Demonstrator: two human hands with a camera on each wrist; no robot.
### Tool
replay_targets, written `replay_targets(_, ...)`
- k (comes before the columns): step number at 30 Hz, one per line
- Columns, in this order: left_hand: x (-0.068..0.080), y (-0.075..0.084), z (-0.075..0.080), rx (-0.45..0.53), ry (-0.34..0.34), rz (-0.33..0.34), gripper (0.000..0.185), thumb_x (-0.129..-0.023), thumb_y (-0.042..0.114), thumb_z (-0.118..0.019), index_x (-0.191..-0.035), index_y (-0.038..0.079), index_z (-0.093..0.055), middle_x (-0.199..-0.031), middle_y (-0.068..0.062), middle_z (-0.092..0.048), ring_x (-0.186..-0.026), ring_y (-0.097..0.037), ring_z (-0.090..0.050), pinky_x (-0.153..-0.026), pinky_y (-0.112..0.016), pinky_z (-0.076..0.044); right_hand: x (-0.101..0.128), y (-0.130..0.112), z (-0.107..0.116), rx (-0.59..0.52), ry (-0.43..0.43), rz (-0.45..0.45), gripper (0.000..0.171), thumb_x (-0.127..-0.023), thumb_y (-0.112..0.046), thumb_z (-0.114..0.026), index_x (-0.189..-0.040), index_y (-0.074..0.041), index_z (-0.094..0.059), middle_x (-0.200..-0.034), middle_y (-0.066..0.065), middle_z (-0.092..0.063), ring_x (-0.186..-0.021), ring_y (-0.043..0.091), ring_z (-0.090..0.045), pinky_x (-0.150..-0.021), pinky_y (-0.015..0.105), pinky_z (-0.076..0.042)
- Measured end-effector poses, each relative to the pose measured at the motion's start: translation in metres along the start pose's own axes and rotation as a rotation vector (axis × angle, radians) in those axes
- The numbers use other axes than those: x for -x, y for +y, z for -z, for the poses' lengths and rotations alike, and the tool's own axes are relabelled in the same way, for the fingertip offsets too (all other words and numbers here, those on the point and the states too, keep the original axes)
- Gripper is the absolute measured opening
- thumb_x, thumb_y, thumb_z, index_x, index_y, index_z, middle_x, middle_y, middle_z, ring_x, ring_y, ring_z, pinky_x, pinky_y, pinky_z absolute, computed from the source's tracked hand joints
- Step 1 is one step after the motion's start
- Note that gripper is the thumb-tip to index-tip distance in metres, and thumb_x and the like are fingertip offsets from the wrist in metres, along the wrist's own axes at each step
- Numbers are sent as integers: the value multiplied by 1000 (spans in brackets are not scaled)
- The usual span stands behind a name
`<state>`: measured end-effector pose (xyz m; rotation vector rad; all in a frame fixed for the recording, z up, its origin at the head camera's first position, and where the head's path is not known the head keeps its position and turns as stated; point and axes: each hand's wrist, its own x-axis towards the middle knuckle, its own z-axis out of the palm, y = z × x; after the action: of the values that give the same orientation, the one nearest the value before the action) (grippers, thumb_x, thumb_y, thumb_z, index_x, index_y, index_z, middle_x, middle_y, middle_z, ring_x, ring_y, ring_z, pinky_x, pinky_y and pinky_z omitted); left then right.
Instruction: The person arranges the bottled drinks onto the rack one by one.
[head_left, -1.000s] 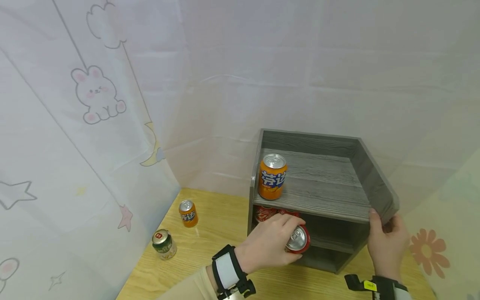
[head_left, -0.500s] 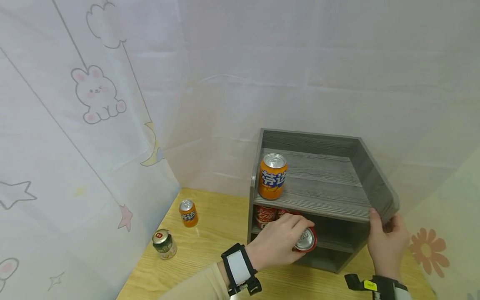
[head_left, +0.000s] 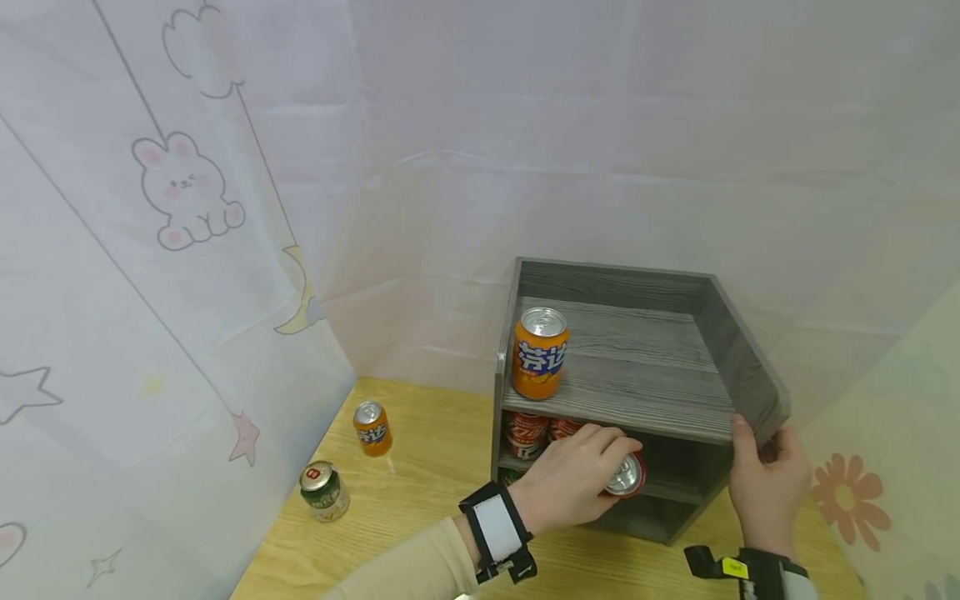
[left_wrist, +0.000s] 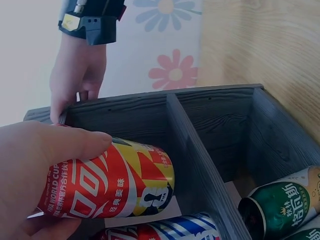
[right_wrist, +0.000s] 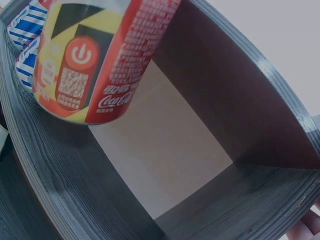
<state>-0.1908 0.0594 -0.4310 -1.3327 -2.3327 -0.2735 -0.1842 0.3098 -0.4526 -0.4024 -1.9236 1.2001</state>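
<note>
My left hand (head_left: pixel 573 487) grips a red cola can (head_left: pixel 626 475) lying on its side, its top facing me, at the mouth of the middle level of a grey wooden shelf unit (head_left: pixel 637 412). In the left wrist view, thumb and palm wrap the red cola can (left_wrist: pixel 115 180) above a striped can (left_wrist: pixel 165 230). The right wrist view shows the red cola can (right_wrist: pixel 95 55) hanging inside the compartment. My right hand (head_left: pixel 765 483) holds the unit's front right corner. An orange can (head_left: pixel 540 352) stands on the top level, and two red cans (head_left: pixel 527 431) stand behind my left hand.
Green cans (left_wrist: pixel 272 207) lie in the lower compartment. A small orange can (head_left: pixel 372 427) and a green can (head_left: pixel 324 490) stand on the wooden table (head_left: pixel 435 467) to the left. Patterned curtains close in the left and back sides.
My left hand has carried the red cola can to the right and deeper into the middle level. The right hand has kept its hold on the corner.
</note>
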Motion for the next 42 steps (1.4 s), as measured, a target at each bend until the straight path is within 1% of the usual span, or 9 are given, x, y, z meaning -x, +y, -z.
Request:
replay_targets(6, 0, 3, -7, 1, -28, -9, 73, -80, 35, -87, -140, 12, -54, -131, -2, -58, -117, -14, -55, -93, -17, -46, 0, -2, 1, 4, 2, 7, 31, -99, -19, -66, -116, 7, -65, -89, -23, -55, -74, -1, -52, -69, 14, -38)
replay_targets(9, 1, 4, -10, -11, -41, -3, 74, -79, 34, -88, -140, 12, -53, -131, -2, -57, -118, -14, -55, -91, -17, -48, 0, -2, 1, 9, -3, 3, 31, -99, -19, -66, -117, 6, -65, -89, -23, -56, -74, 0, -52, -68, 13, -38)
replay_targets(14, 1, 4, -14, -42, -52, 2, 74, -79, 32, -88, -141, 11, -52, -131, -2, -56, -118, -15, -54, -91, -17, -47, 0, -2, 1, 8, -1, -2, 31, -99, -19, -66, -117, 6, -65, -90, -23, -56, -75, 0, -52, -68, 13, -38)
replay_targets(19, -1, 3, -18, -78, -59, 5, 72, -81, 30, -87, -141, 11, -52, -131, -2, -56, -116, -14, -54, -91, -16, -47, 0, 0, 1, 9, -1, -10, 32, -99, -19, -66, -120, 5, -65, -92, -23, -56, -77, -1, -53, -70, 13, -38)
replay_targets(24, -3, 3, -21, -105, -59, 7, 66, -86, 28, -82, -141, 9, -51, -130, -2, -55, -112, -14, -56, -91, -17, -47, -1, 2, 0, -7, -4, -30, 34, -99, -20, -66, -123, 4, -65, -96, -22, -57, -82, -4, -54, -72, 14, -39)
replay_targets(30, -6, 1, -24, -121, -92, 26, 66, -88, 31, -81, -141, 8, -51, -127, -1, -56, -109, -13, -57, -91, -18, -48, -1, 2, -1, 7, 0, -22, 33, -99, -20, -66, -121, 5, -65, -93, -22, -57, -79, -2, -53, -70, 13, -38)
replay_targets(37, -8, 0, -27, -131, -112, 40, 66, -89, 34, -80, -142, 8, -50, -127, -1, -57, -110, -12, -58, -92, -19, -48, -1, 0, -1, 1, 0, -21, 35, -100, -22, -65, -122, 6, -65, -95, -23, -56, -82, -4, -54, -73, 14, -39)
replay_targets(42, -9, 1, -27, -135, -121, 55, 63, -91, 33, -78, -142, 8, -51, -126, -1, -58, -107, -12, -60, -88, -19, -50, -1, 0, -1, -17, -5, -20, 34, -99, -21, -66, -123, 4, -65, -96, -22, -57, -83, -4, -55, -74, 14, -39)
